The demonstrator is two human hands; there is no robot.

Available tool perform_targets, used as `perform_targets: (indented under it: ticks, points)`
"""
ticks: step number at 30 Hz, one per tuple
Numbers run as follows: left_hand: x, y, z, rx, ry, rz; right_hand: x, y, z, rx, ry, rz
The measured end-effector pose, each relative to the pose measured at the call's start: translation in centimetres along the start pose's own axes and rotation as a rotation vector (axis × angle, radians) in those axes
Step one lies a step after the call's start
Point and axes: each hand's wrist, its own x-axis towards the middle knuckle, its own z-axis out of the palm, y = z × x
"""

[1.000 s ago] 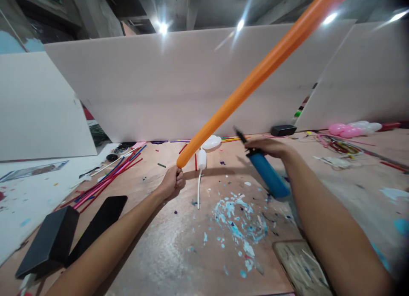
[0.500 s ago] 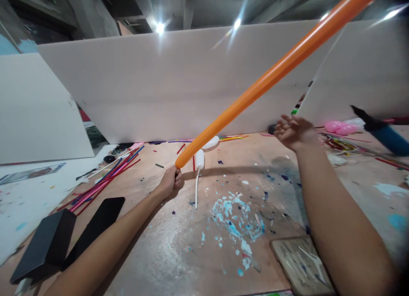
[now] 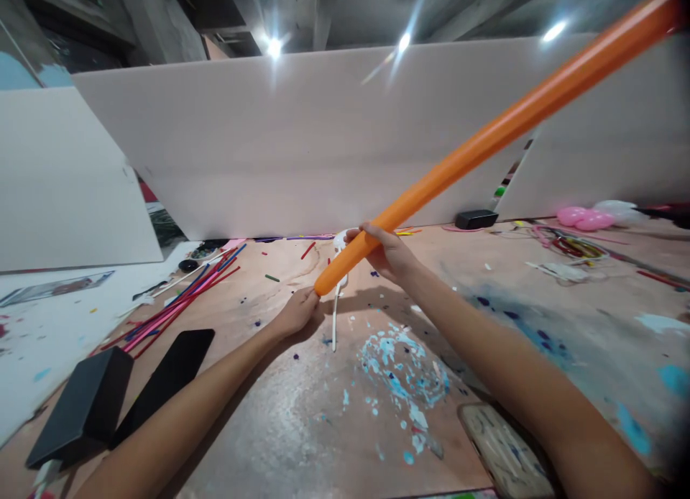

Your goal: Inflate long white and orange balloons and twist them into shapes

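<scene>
Left hand (image 3: 300, 311): grip pinched on near end of orange balloon (image 3: 474, 154). Right hand (image 3: 389, 254): grip curled round it, farther up. Below, paint-spattered table (image 3: 269, 413); beyond, pale boards (image 3: 302, 139).

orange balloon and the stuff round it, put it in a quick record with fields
item: long orange balloon, inflated
pose: slanting up to the right
left hand: pinching its lower end
right hand: holding it just above that end
behind it: white balloon, partly hidden
left side: red, pink and blue strips; dark box; flat black object
far right: pink balloons
surface: tabletop marked with light-blue paint
backdrop: pale panels
</scene>
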Motion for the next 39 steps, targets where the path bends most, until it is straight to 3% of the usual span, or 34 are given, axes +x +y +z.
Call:
perform_targets:
  ticks: [6, 11, 20, 23, 26, 30, 33, 36, 39]
  points:
    - [-1.5, 0.6, 0.8, 0.255, -0.139, 0.15, -0.7, 1.8, 1.0, 0.017, 0.038, 0.084]
    - [-2.1, 0.9, 1.2, 0.357, -0.225, 0.235, -1.4, 3.0, 1.8, 0.051, 0.021, 0.255]
    - [-1.9, 0.9, 1.1, 0.261, -0.199, 0.165, -0.5, 3.2, 0.5, 0.02, 0.063, 0.273]
    - [-1.7, 1.2, 1.4, 0.129, -0.138, 0.081, -1.0, 4.3, 0.5, -0.067, -0.041, 0.306]
    - [-1.5, 1.5, 1.9, -0.013, -0.096, 0.019, -2.0, 5.9, 1.0, -0.386, -0.227, 0.319]
    - [-1.5, 2.3, 2.4, -0.149, -0.075, -0.016, -2.8, 6.7, 1.5, -0.675, -0.281, 0.222]
    - [-1.6, 3.2, 2.5, -0.232, -0.066, -0.052, -2.6, 5.9, 1.2, -0.677, -0.344, 0.21]
    - [-1.7, 3.9, 2.3, -0.319, -0.084, -0.106, -2.1, 5.3, 0.4, -0.519, -0.474, 0.274]
    - [-1.6, 4.5, 1.9, -0.358, -0.078, -0.136, -1.7, 5.4, -0.2, -0.376, -0.494, 0.303]
